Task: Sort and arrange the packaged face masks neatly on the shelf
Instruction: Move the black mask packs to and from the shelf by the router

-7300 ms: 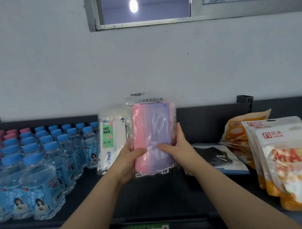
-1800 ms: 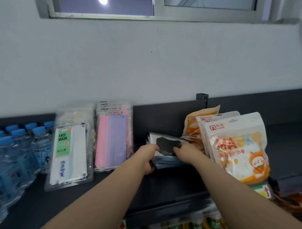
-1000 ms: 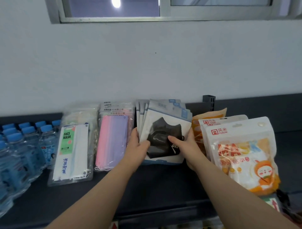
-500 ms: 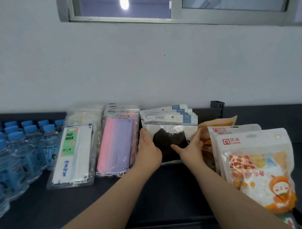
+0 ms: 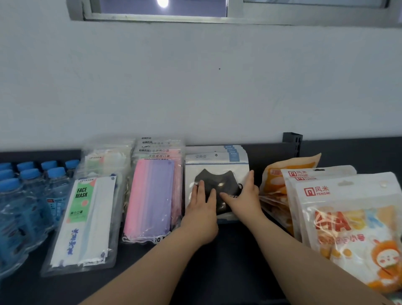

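White wall [image 5: 195,87] backs a dark shelf [image 5: 228,261]. Black mask packs [image 5: 217,161] stand at 12 o'clock, leaning on the shelf's back, with both hands on the front one. The left hand [image 5: 201,209] lies flat, fingers straight. The right hand [image 5: 243,200] is also unclenched, fingers along the 3 o'clock edge and thumb across the face. Slick sleeves may slide forward or fan out on release. The front pack shows one black mask; pink packs [image 5: 152,196] at 9 o'clock hold pastel masks.

A plain pale grey wall [image 5: 195,87] fills most of the view. Above it, a metal-framed window [image 5: 174,8] shows a round bright light [image 5: 162,2]. Below runs a dark shelf [image 5: 217,256] with a black upright post [image 5: 292,140].
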